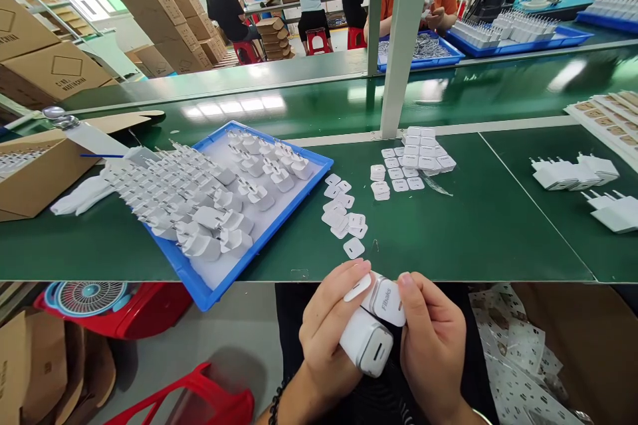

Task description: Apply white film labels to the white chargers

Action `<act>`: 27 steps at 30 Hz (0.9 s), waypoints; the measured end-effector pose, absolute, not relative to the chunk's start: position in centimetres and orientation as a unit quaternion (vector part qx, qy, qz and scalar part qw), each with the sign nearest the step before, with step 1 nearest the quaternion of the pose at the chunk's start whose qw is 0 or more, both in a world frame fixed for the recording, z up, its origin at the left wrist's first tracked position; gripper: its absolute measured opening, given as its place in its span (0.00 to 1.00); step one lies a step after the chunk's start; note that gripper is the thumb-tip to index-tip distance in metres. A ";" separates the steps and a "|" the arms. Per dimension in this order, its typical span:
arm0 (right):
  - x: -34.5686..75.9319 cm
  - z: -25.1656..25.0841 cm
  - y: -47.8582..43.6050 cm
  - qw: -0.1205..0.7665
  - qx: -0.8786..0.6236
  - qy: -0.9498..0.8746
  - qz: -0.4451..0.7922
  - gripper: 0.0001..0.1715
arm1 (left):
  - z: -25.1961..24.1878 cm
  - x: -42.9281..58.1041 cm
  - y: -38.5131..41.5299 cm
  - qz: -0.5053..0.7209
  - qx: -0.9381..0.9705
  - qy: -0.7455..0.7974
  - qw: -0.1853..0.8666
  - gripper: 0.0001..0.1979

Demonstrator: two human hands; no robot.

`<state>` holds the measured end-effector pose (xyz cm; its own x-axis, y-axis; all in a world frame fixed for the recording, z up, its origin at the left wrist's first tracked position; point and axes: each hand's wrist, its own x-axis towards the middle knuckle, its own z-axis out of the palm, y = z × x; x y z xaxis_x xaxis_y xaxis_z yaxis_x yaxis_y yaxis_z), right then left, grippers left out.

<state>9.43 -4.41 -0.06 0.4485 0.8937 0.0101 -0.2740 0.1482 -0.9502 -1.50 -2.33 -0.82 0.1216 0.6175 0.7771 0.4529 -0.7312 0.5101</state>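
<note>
My left hand (326,325) is closed around a white plug charger (366,345), its slotted end facing me. A loose white face plate (357,287) sits between the same hand's fingers. Right beside that charger is a second white charger (377,277), with a face plate marked "Fibaks" (387,302) at its end. The thumb and fingers of my right hand (432,335) pinch this plate's edge; whether it is fixed or loose I cannot tell. Ahead on the bench lie scattered white face plates (341,209) and stacked ones (421,149).
A blue tray (279,226) of upright chargers overhangs the bench edge on the left. Finished-looking chargers (573,172) lie at right. A white post (405,46) rises beyond the plates. Co-workers sit across the line. A red stool (199,392) and a carton (573,345) are below.
</note>
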 end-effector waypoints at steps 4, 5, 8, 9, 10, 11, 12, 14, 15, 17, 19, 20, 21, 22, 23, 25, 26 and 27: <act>9.7 0.2 -4.3 0.685 -0.493 -0.317 0.432 0.25 | -0.9 -1.5 -2.2 0.554 0.748 0.361 0.066 0.15; 9.7 0.4 -4.3 0.682 -0.495 -0.324 0.430 0.25 | -0.9 -1.6 -2.2 0.553 0.748 0.360 0.064 0.15; 9.8 0.7 -4.2 0.674 -0.505 -0.344 0.415 0.25 | -0.9 -1.5 -2.2 0.551 0.746 0.369 0.066 0.14; 9.7 0.8 -4.1 0.674 -0.507 -0.349 0.409 0.25 | -0.9 -1.5 -2.3 0.549 0.745 0.371 0.068 0.14; 9.7 0.8 -4.1 0.674 -0.509 -0.351 0.405 0.25 | -0.9 -1.5 -2.3 0.549 0.745 0.373 0.069 0.14; 9.7 0.8 -4.1 0.673 -0.510 -0.353 0.404 0.25 | -1.0 -1.5 -2.3 0.548 0.745 0.374 0.069 0.14; 9.6 0.7 -4.1 0.672 -0.511 -0.354 0.404 0.25 | -1.0 -1.5 -2.4 0.548 0.745 0.374 0.070 0.14; 9.6 0.6 -4.1 0.669 -0.513 -0.353 0.405 0.25 | -1.0 -1.6 -2.4 0.547 0.745 0.375 0.073 0.13; 9.6 0.5 -4.2 0.668 -0.515 -0.352 0.406 0.25 | -1.0 -1.6 -2.4 0.547 0.745 0.375 0.075 0.13; 9.6 0.4 -4.2 0.666 -0.517 -0.350 0.408 0.25 | -1.0 -1.6 -2.3 0.544 0.745 0.376 0.081 0.13; 9.6 0.3 -4.2 0.664 -0.520 -0.348 0.410 0.25 | -0.9 -1.6 -2.3 0.542 0.746 0.376 0.088 0.12; 9.6 0.3 -4.2 0.664 -0.521 -0.348 0.409 0.25 | -0.9 -1.6 -2.3 0.541 0.747 0.375 0.092 0.12; 9.6 0.3 -4.2 0.664 -0.523 -0.348 0.406 0.24 | -0.9 -1.5 -2.3 0.541 0.747 0.374 0.094 0.12; 9.6 0.4 -4.2 0.664 -0.525 -0.350 0.401 0.24 | -0.8 -1.5 -2.3 0.542 0.747 0.373 0.096 0.13; 9.7 0.5 -4.2 0.663 -0.528 -0.354 0.395 0.24 | -0.8 -1.5 -2.3 0.542 0.747 0.373 0.096 0.13; 9.8 0.6 -4.3 0.658 -0.534 -0.375 0.376 0.24 | -0.7 -1.5 -2.4 0.540 0.746 0.378 0.096 0.13; 9.9 0.7 -4.3 0.652 -0.538 -0.392 0.364 0.24 | -0.6 -1.5 -2.4 0.536 0.746 0.383 0.097 0.13; 10.0 0.8 -4.3 0.644 -0.542 -0.412 0.349 0.23 | -0.6 -1.5 -2.5 0.532 0.746 0.388 0.099 0.13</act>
